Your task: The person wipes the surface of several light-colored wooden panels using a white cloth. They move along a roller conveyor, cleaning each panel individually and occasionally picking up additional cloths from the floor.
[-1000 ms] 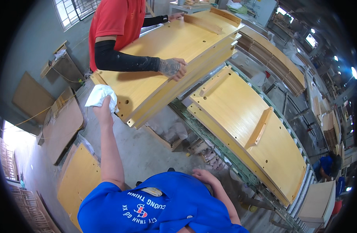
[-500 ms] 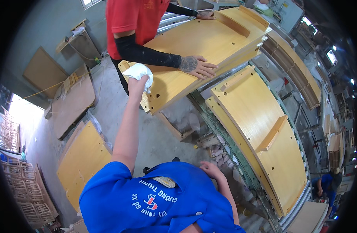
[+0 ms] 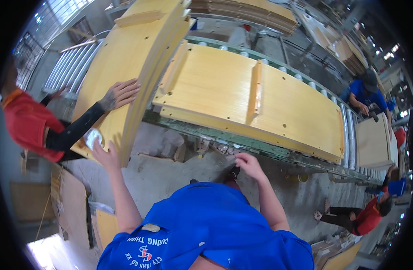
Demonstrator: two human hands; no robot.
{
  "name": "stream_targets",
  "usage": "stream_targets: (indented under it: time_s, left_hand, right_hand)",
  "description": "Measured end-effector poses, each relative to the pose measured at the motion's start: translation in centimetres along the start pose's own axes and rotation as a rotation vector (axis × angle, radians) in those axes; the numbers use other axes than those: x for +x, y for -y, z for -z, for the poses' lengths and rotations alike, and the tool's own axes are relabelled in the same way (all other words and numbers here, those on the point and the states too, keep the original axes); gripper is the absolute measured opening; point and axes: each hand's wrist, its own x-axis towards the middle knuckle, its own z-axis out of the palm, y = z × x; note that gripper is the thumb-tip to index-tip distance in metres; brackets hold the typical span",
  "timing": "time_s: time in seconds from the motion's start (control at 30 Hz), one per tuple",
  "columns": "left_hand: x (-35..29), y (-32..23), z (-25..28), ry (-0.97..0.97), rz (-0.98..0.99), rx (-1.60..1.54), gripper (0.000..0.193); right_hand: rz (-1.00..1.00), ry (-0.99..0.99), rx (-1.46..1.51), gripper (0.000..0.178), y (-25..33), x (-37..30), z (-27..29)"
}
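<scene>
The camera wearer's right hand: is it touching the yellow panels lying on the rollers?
Apart: in the head view, the green rail shows between the right hand and the yellow panels.

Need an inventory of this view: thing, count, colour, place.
left panel stack: several panels, yellow, upper left
white wad: one, white, on left panel stack
conveyor: one, green frame, centre to right
middle panel stack: at least two, yellow, on conveyor
box: one, beige, right
brown stack: one, brown, top centre
curved board: one, brown, lower left
co-workers: at least three, red or blue tops, both sides
background clutter: uncountable, mixed, edges
shirt: one, blue, bottom
left hand: one, bare, at white wad
right hand: one, bare, centre
</scene>
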Motion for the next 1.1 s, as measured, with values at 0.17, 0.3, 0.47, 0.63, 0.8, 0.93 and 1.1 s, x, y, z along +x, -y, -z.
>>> stream_targets:
  time_s: [0.17,0.3,0.47,0.63,0.8,0.93,1.1]
  left_hand:
    - [-8.7,-13.5,-4.9,0.980,0.419,-1.042,0.029]
    - [-13.3,-22.2,-7.5,1.417,0.779,-1.098,0.034]
    - [-16.0,-31.9,-11.0,1.581,1.280,-1.292,0.056]
    - [-17.8,-36.9,-13.5,1.315,1.572,-1.404,0.066]
    - [-19.0,-38.7,-13.4,1.152,1.701,-1.376,0.071]
    - [-18.5,-40.3,-14.9,1.071,1.697,-1.445,0.074]
    - [-18.5,-40.4,-15.2,1.010,1.685,-1.383,0.074]
  right_hand:
    - [0.031,-0.520,0.426,0.018,-0.2,1.4,10.0]
    - [0.127,-0.608,0.273,0.021,-1.1,5.7,18.9]
    - [0.195,-0.650,-0.197,0.028,-4.6,14.1,32.4]
    - [0.331,-0.764,-0.834,0.041,-5.9,23.4,41.5]
    - [0.093,-0.564,-1.093,0.039,-5.0,29.5,44.9]
    - [0.075,-0.419,-1.200,0.050,-5.2,30.8,49.3]
    - [0.017,-0.309,-1.146,0.053,-6.5,31.2,48.5]
